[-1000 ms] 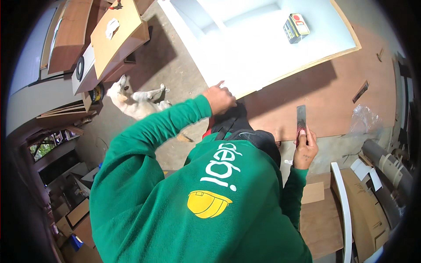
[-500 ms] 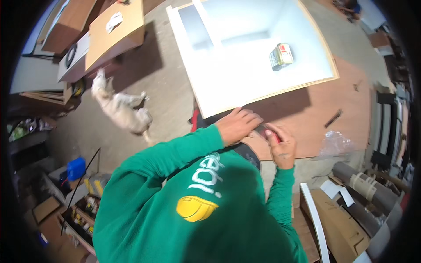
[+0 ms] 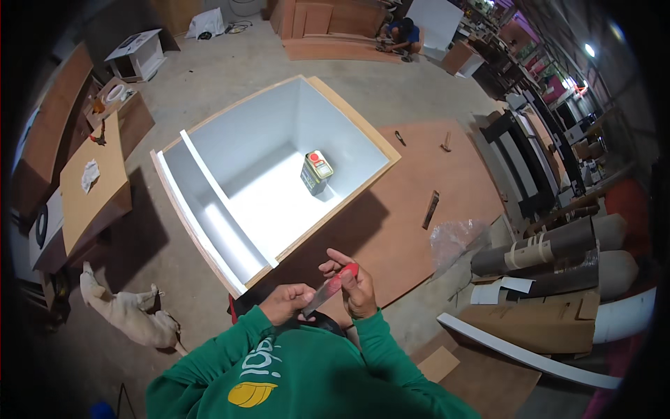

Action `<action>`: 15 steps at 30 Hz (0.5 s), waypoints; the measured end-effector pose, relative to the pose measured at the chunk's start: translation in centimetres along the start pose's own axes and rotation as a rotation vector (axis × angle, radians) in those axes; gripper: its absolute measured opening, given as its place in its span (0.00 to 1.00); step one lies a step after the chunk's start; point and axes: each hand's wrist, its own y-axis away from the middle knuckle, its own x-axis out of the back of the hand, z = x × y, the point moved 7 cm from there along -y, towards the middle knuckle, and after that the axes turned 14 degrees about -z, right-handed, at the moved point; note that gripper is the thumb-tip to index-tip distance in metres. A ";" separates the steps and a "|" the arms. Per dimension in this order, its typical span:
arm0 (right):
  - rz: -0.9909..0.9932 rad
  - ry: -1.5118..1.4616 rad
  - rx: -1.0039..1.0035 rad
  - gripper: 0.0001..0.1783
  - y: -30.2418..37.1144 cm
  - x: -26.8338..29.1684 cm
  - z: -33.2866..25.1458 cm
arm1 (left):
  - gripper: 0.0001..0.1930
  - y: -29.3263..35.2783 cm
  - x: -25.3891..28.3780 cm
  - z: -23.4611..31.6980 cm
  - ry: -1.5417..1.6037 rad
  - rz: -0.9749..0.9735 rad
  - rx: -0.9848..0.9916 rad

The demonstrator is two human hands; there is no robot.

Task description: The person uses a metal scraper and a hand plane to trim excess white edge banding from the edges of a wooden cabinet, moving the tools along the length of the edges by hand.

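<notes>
Scraper (image 3: 329,288) runs btwn R grip (image 3: 359,293) & L grip (image 3: 285,304): R holds red handle (image 3: 348,272), L pinches blade (image 3: 319,298) end, prob. to steady it; open box (image 3: 251,153) w/ tin (image 3: 317,174) inside, just beyond both.

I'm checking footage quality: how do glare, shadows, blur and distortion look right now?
Head view: glare whitens part of the cabinet; head view: its shadow darkens the brown board; head view: the held tool shows no heavy blur; head view: the white strip looks bowed.
</notes>
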 end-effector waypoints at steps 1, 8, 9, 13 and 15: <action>-0.010 0.016 0.026 0.30 -0.4 -0.1 0.3 | 0.16 -0.4 0.0 -0.7 0.053 -0.038 0.025; 0.248 -0.111 0.165 0.15 -2.7 0.2 0.0 | 0.24 -0.4 -0.1 -0.5 0.008 -0.017 0.215; 0.336 -0.210 0.172 0.14 -2.8 0.8 -0.1 | 0.24 -0.3 1.1 -0.7 -0.089 -0.017 0.150; 0.499 -0.156 0.023 0.16 -2.8 5.1 -0.9 | 0.21 4.9 5.7 1.4 -0.395 0.474 0.038; 0.563 0.024 -0.102 0.17 -2.2 6.9 -0.1 | 0.16 8.9 8.7 1.0 -0.357 0.750 -0.038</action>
